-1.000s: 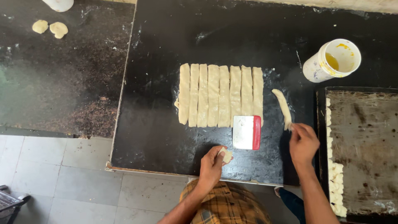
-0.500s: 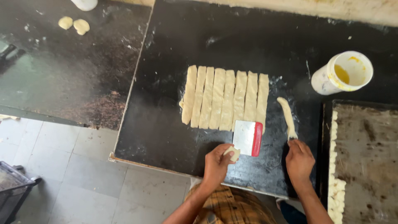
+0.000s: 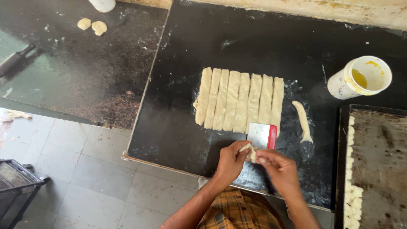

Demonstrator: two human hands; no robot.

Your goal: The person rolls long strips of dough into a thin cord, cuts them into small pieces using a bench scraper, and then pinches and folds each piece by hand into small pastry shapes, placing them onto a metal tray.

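My left hand [image 3: 231, 161] and my right hand [image 3: 280, 170] meet near the front edge of the black table [image 3: 178, 127], both pinching a small piece of dough [image 3: 250, 151]. Just beyond my hands lies a metal scraper with a red handle [image 3: 262, 135]. Behind it, several long dough strips [image 3: 239, 100] lie side by side. One separate thin dough strip [image 3: 303, 121] lies to their right.
A white cup with yellow liquid [image 3: 360, 77] stands at the right. A dark baking tray [image 3: 381, 165] at the right edge holds shaped dough pieces [image 3: 351, 199] along its left side. Two dough lumps [image 3: 92, 26] lie on the left counter. A black crate [image 3: 15, 186] stands on the tiled floor.
My right hand has left the separate thin strip and moved left to join my left hand on the small dough piece. The camera has shifted closer.
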